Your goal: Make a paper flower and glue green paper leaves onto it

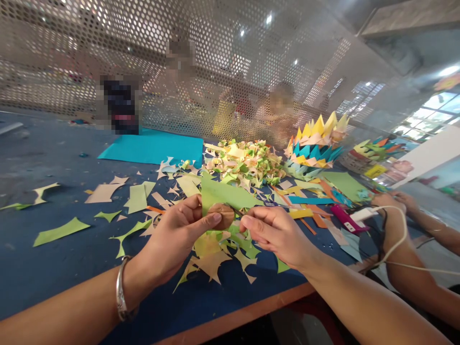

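Both hands are occupied above the bench [21, 258], near its front edge. The left hand [179, 225] grips a piece of green paper [223, 194] together with a brown disc [224, 218], the thumb pressing on the disc at the paper's lower part. The right hand [278, 232] is closed around what appear to be scissors [234, 210]; only a thin dark blade shows beside the disc, the rest being hidden by the fingers. Whether the blade is biting into the paper at this instant cannot be told.

Work done: considerable cutting is evident. Green and peach offcuts [212, 263] with scooped edges lie below the hands and to the left, consistent with rounded shapes having been taken out. A heap of small cut pieces [247, 160] stands behind the hands; whether these are finished parts or waste cannot be determined. To its right rises a tiered pointed paper piece [318, 143] in yellow, peach and blue, which looks well advanced.

Work outstanding: the upper part of the held green paper appears uncut, so this piece is judged only partly worked. A blue sheet [154, 146], lying flat behind the offcuts on the left, also looks largely whole.
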### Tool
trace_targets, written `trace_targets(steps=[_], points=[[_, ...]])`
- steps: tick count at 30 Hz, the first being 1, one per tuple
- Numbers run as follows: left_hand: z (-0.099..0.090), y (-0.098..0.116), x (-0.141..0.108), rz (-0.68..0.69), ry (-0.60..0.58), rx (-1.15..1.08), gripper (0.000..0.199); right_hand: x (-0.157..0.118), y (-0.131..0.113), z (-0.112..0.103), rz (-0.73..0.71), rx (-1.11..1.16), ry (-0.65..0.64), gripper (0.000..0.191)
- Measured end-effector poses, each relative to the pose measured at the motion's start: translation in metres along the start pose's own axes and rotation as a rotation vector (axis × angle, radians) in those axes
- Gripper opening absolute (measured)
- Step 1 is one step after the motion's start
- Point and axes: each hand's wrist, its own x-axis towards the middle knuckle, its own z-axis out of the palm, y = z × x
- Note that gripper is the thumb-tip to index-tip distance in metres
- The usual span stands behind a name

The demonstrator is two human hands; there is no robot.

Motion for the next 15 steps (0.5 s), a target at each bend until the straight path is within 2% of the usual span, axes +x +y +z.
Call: trace_targets(steps=[10,15], points=[[0.0021,0.0025,0.0,0.02,0.003,0.015,0.012,0.0019,0.0022,-0.0056,-0.011,-0.124,0.011,0.038],[0.0005,0.0011,0.0001,0.032,-0.043,-0.008,0.021,0.0063,0.0016,-0.0082,-0.027,-0.17,-0.002,0.039]])
